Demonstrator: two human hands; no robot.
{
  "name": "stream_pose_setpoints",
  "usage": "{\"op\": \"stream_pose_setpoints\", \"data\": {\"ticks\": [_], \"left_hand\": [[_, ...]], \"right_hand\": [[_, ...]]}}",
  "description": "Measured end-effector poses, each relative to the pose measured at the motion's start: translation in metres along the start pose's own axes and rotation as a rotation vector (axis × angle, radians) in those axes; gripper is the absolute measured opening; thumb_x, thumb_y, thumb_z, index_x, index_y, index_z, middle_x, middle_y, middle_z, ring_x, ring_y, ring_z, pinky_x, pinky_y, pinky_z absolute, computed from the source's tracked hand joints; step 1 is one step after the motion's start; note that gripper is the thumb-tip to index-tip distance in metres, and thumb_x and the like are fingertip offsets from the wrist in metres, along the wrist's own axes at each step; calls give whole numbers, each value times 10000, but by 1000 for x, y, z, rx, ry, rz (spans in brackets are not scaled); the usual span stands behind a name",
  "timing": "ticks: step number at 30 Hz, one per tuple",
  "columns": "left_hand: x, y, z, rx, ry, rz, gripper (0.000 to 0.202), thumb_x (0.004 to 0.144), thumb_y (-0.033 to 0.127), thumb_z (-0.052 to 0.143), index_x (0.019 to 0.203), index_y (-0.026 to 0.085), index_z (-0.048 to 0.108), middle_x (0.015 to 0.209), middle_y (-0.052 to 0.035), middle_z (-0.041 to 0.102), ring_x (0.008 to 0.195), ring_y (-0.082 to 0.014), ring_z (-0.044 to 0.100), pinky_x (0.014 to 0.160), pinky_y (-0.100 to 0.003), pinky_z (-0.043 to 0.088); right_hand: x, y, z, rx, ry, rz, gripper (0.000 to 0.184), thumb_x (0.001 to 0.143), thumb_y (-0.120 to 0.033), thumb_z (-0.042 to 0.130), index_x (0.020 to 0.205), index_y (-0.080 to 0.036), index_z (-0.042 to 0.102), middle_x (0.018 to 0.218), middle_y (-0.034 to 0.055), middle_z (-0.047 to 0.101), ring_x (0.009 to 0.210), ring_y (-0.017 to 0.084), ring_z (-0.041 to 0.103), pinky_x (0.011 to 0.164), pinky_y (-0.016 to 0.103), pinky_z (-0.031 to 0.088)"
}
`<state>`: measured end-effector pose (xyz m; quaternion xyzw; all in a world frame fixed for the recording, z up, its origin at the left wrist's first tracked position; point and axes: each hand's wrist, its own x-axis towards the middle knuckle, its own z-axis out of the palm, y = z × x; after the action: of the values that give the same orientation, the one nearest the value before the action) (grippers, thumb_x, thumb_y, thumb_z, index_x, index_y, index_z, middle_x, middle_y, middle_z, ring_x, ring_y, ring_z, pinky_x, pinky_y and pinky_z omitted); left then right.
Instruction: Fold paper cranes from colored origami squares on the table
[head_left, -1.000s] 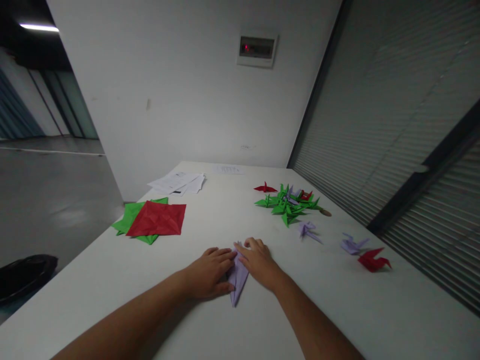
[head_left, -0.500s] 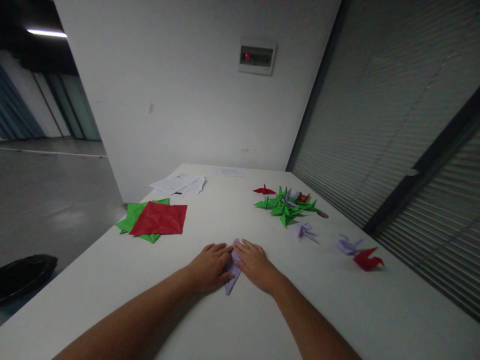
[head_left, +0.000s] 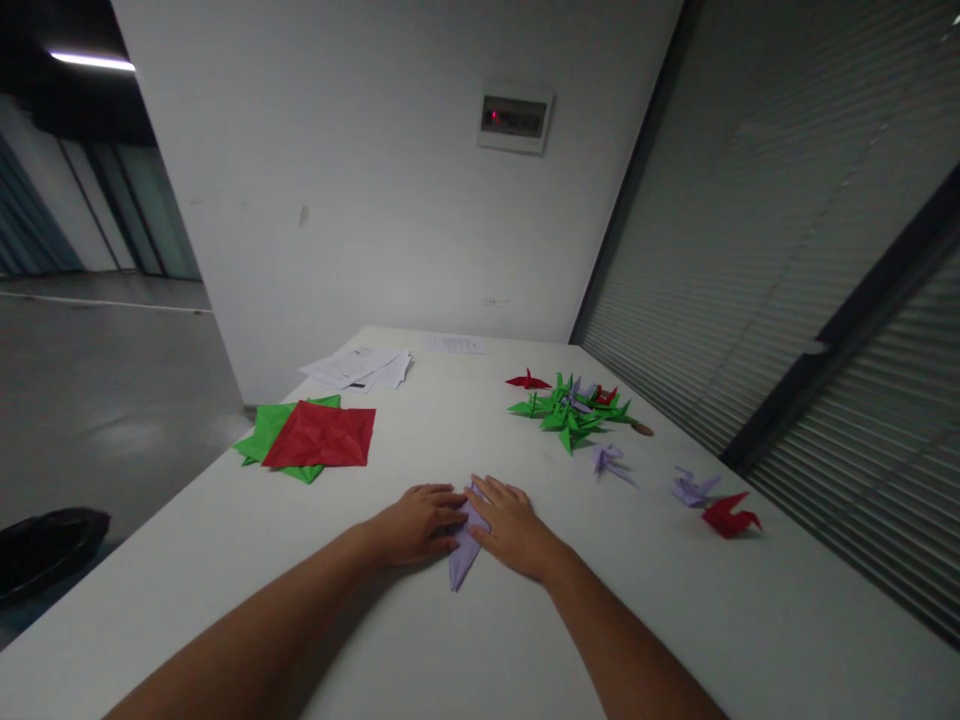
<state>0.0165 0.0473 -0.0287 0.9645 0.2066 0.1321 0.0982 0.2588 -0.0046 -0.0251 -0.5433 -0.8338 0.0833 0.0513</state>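
while holding the purple paper [head_left: 462, 564] to the surface [head_left: 465, 660], rested left fingers [head_left: 447, 498] and right fingers [head_left: 489, 492] outstretched across it, gripping nothing; probably needed even pressure and matched edges to crease cleanly.

This looks like an office or a meeting room in a commercial building, though which of the two cannot be told. Taking straight ahead as twelve o'clock, a long white table [head_left: 420, 640] runs to a plain, scuffed white wall [head_left: 375, 170], where a box like a breaker panel [head_left: 514, 118] with a red light hangs high at twelve. Printed sheets [head_left: 352, 367] lie at eleven. Between one and two, slatted blinds [head_left: 750, 290] cover a dark-framed partition or window. At ten, a smooth grey floor [head_left: 112, 390] stretches towards a blue curtain [head_left: 34, 215], beneath a strip light [head_left: 91, 61]; a black-lined bin [head_left: 99, 530] stands between nine and ten.
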Motion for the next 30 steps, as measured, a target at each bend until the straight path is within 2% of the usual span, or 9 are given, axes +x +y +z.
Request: {"op": "stream_pose_setpoints", "data": {"ticks": [6,11,14,16,19,22,25,27,30], "left_hand": [[-3,-1,-6,-6,4,51,479,939,465,633,1376,270,636,1516,-111,550,1407,-325,498,1158,-495,413],[-6,-1,-12,-3,-29,59,613,909,554,649,1445,266,577,1547,-126,511,1421,-348,476,1158,-506,407],[-6,-2,-12,14,-23,33,612,933,576,601,1458,263,563,1548,-134,508,1406,-352,492,1142,-509,422],[-5,-4,-10,34,-6,-3,581,958,557,564,1457,258,563,1540,-141,514,1394,-355,502,1129,-513,433],[-2,-6,-7,63,10,-58,547,969,510,559,1459,266,558,1539,-135,512,1385,-364,502,1114,-522,444],[1,-6,-6,80,9,-96,530,964,468,576,1461,286,550,1538,-122,509,1379,-365,494,1098,-531,449],[4,-6,-5,79,12,-133,488,976,435,562,1444,298,563,1505,-122,527,1362,-354,495,1077,-530,453],[6,-6,-5,70,20,-150,453,985,429,552,1422,313,584,1469,-121,543,1336,-346,505,1055,-525,458],[10,-5,-4,63,40,-177,396,996,437,536,1370,345,627,1382,-110,574,1268,-333,527,1011,-504,467]], "right_hand": [[0,-3,-2,-11,-13,18,702,1003,-574,450,1602,-233,319,1691,105,256,1559,325,180,1225,549,166],[5,2,-9,-32,-59,-42,699,1014,-597,413,1613,-259,289,1693,94,250,1560,336,176,1221,578,162],[12,9,-11,-31,-84,-70,674,1023,-583,403,1611,-272,294,1694,84,249,1561,329,178,1221,570,171],[16,13,-10,-29,-57,-63,676,1022,-577,419,1607,-256,307,1691,98,258,1553,325,202,1222,551,179],[17,16,-8,-7,63,-27,724,998,-575,495,1594,-197,336,1664,155,309,1515,320,283,1217,511,219],[13,17,-10,60,194,-42,559,1014,-482,524,1492,-193,503,1575,153,447,1443,278,382,1187,438,291],[11,18,-12,97,238,-58,325,1019,-360,544,1269,-204,680,1317,117,640,1255,252,521,1093,398,386],[11,19,-13,101,229,-57,265,989,-336,599,1191,-207,712,1175,97,678,1146,251,557,1032,394,422],[15,19,-11,136,230,-57,266,933,-302,675,1176,-204,718,1116,91,683,1094,252,570,1003,386,437]]}}
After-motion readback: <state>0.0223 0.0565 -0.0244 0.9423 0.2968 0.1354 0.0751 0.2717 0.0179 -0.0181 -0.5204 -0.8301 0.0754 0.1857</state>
